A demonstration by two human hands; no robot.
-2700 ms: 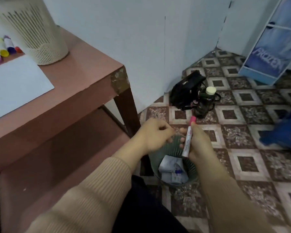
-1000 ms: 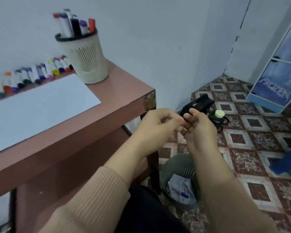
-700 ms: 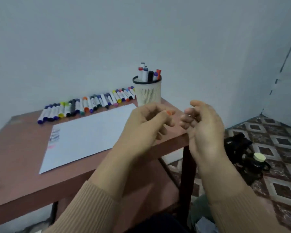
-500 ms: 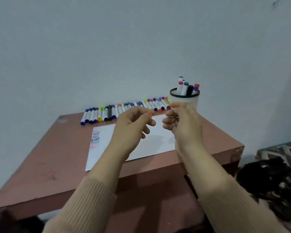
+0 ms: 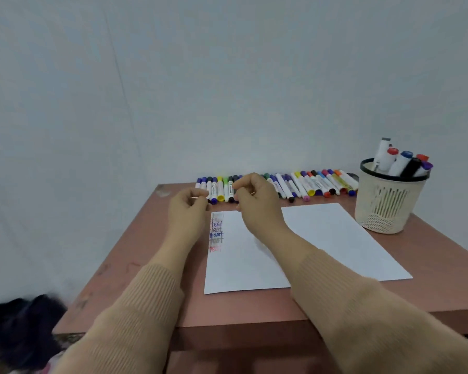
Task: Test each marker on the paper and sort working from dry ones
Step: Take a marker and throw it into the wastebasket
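A row of several capped markers (image 5: 295,184) lies along the table's far edge by the wall. In front of it lies a white paper sheet (image 5: 335,238) with "test" written several times down its left side. My left hand (image 5: 188,211) hovers at the sheet's upper left corner, fingers loosely curled, fingertips at the near ends of the leftmost markers. My right hand (image 5: 256,198) is just right of it over the row, also loosely curled. Neither hand plainly holds anything. A cream mesh cup (image 5: 384,203) at the right holds several markers.
The reddish-brown table (image 5: 135,255) stands against a pale wall. Its front edge runs just under my forearms. A dark bundle (image 5: 19,327) lies on the floor at the lower left.
I held a pink marker over the floor bin; it is gone from my hands. My view swung from the floor back to the table, and both hands moved up to the marker row.
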